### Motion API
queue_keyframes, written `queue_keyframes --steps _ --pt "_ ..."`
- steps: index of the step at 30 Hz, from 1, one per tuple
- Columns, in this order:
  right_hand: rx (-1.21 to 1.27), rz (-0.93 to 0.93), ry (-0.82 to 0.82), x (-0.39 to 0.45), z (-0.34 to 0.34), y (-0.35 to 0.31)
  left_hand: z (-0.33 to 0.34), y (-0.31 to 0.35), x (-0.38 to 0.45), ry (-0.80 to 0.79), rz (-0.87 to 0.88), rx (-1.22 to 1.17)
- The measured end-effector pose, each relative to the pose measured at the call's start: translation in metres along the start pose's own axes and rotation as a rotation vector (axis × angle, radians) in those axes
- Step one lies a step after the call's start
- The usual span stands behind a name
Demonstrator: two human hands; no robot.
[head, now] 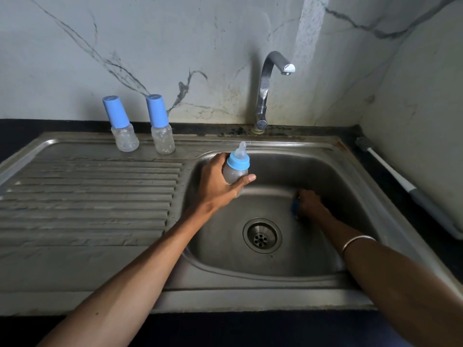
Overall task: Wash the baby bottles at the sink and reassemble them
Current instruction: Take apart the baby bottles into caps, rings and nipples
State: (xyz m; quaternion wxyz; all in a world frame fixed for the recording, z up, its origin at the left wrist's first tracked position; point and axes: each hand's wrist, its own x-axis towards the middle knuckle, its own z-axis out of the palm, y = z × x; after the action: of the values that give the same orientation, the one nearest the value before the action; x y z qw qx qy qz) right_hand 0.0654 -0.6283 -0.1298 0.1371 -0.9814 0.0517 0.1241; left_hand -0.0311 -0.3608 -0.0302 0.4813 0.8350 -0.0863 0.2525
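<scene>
My left hand [220, 181] grips a small clear baby bottle [235, 171] over the left side of the sink basin [325, 176]. The bottle has a blue collar and a bare teat, with no cap on it. My right hand [309, 202] is down in the basin and holds a blue cap [295, 206], which is mostly hidden by the fingers. Two more bottles, one [122, 128] and another [160, 126], stand capped at the back of the drainboard [87, 196].
The tap [269, 88] curves over the basin with no water running. The drain [262, 235] sits in the basin floor. A long bottle brush [390, 171] lies on the dark counter to the right, beside a white container edge [448, 221].
</scene>
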Motion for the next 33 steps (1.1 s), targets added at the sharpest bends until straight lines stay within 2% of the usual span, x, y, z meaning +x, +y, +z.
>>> queue_keyframes --steps 6,12,16,20,27,30,33 --pt "0.05 -0.055 0.076 -0.01 -0.045 -0.016 -0.002 0.002 -0.001 -0.01 -0.023 -0.006" --pt "0.678 -0.345 0.039 -0.056 -0.091 -0.065 0.002 0.01 -0.004 -0.027 -0.115 -0.095" --pt "0.93 -0.477 0.044 -0.1 -0.092 -0.096 0.004 0.014 -0.006 -0.013 -0.113 -0.098" --pt "0.983 -0.552 0.059 -0.125 -0.078 -0.112 0.006 0.022 -0.009 -0.009 -0.144 -0.133" --pt "0.971 -0.553 0.171 -0.127 -0.074 -0.125 0.014 0.02 -0.012 0.045 -0.146 -0.149" --pt "0.995 -0.531 0.252 -0.129 -0.073 -0.13 0.018 0.017 -0.012 0.007 -0.193 -0.076" --pt "1.086 -0.522 0.238 -0.131 -0.07 -0.131 0.02 0.015 -0.013 -0.016 -0.219 -0.082"
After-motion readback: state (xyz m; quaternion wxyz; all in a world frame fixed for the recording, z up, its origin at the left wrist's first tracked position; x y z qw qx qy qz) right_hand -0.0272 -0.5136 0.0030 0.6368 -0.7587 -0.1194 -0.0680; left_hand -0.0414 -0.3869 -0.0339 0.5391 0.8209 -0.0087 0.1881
